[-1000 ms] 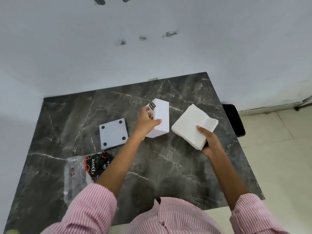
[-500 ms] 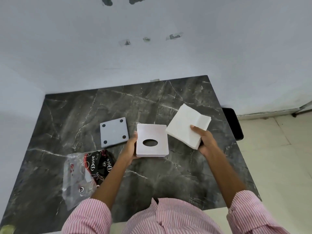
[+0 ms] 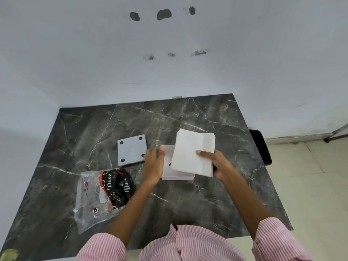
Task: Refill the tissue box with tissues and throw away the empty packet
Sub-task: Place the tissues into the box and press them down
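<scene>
A white square tissue box [image 3: 168,173] rests on the dark marble table [image 3: 207,202], and my left hand [image 3: 154,162] grips its left side. My right hand [image 3: 216,162] holds a thick stack of white tissues [image 3: 192,153] tilted just above the box, covering most of its right half. The box's grey square base plate [image 3: 131,152], with black dots at its corners, lies flat to the left of the box. An empty clear plastic packet [image 3: 102,194] with black and red print lies on the table near my left forearm.
A pale wall rises directly behind the table. A black object [image 3: 260,146] sits off the table's right edge, above a light tiled floor [image 3: 310,185]. The table's near edge is at my shirt.
My right hand has carried the tissue stack leftward until it hangs over the box. My left hand turned the box from its side and now holds it flat on the table.
</scene>
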